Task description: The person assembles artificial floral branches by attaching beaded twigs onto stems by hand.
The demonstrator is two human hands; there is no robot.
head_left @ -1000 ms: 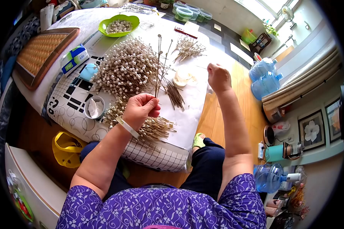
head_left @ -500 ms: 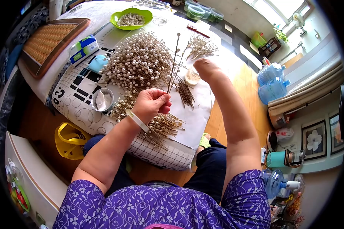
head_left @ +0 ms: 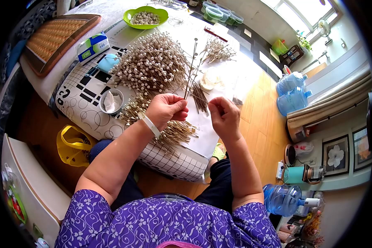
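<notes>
The left hand clamped dark stems low in its grip — likely keeping their tips clear toward twelve o'clock; at its three o'clock, the right hand curled inward (whether shut, I couldn't tell).

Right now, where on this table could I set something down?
Free: the white sheet between the pale stems and right edge, and the patterned cloth between the cup and near edge. Crowded: the middle, around the beaded bunch.
</notes>
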